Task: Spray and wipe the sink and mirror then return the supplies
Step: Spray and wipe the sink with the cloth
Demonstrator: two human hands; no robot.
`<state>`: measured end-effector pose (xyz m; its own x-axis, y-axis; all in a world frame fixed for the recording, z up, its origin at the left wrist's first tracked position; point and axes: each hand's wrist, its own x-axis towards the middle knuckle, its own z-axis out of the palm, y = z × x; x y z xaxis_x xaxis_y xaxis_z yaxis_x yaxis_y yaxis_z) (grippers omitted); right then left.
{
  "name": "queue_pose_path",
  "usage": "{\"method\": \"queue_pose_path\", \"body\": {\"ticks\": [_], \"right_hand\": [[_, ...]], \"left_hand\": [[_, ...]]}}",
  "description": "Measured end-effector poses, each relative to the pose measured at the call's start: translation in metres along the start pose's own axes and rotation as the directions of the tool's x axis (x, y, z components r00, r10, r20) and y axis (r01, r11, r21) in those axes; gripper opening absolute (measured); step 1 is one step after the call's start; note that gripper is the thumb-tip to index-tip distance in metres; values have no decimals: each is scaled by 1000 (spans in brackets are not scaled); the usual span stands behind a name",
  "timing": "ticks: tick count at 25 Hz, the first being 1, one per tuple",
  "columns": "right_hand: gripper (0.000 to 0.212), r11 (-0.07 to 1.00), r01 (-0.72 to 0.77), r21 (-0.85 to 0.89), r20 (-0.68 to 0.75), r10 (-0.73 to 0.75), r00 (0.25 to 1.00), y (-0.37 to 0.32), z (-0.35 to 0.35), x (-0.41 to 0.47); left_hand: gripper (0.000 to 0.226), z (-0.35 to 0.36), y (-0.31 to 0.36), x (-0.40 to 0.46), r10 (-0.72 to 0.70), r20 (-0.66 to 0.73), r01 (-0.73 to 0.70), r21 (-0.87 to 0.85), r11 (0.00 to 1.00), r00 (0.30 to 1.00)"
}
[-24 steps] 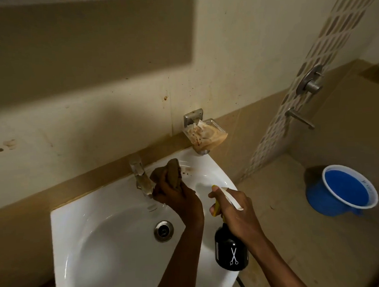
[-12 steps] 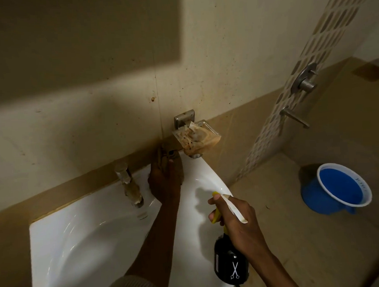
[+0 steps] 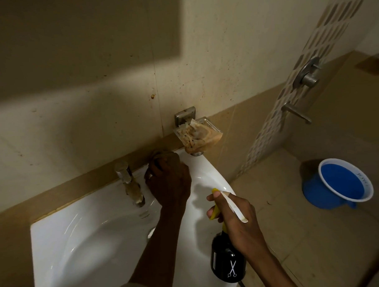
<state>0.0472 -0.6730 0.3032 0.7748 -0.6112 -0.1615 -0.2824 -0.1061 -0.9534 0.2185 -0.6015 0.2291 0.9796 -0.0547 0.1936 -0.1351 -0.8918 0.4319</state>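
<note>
1. White ceramic sink (image 3: 87, 252), fixed to the beige tiled wall (image 3: 96, 117), fills the lower left.
2. Left hand (image 3: 167, 181) is fisted on a brown cloth (image 3: 157, 154) at the sink's back rim, beside the metal tap (image 3: 129, 185).
3. Right hand (image 3: 235, 219) grips a black spray bottle (image 3: 227, 264) over the sink's right edge.

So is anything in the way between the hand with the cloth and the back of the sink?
Nothing visible. The left hand already presses the cloth on the sink back rim. The tap stands beside it, the soap dish hangs off to the other side.
</note>
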Motion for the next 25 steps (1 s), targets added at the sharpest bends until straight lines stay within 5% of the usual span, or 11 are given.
{"method": "queue_pose_path", "body": {"ticks": [3,10,15,19,23,25], "right_hand": [[41,1000,5,6,-4,-5,1000,2,0,-1],[34,999,5,47,-58,-2,998,-2,-20,-4],[42,998,55,31,-142,-50,989,-4,-42,-4],[46,996,78,50,-221,-65,973,-11,-64,-9],[48,995,95,34,-241,-85,967,-20,-76,-10],[49,993,113,44,-235,-99,967,-30,-77,-12]], "left_hand": [[91,0,11,-5,-51,180,39,70,997,982],[82,-9,18,-8,-31,209,6,120,993,977],[60,1,46,-21,-42,256,105,-239,965,966],[39,-1,72,-53,-51,271,205,-580,789,961],[42,-5,84,-82,180,345,64,-589,805,921],[42,-16,90,-88,285,531,52,-533,845,798]]}}
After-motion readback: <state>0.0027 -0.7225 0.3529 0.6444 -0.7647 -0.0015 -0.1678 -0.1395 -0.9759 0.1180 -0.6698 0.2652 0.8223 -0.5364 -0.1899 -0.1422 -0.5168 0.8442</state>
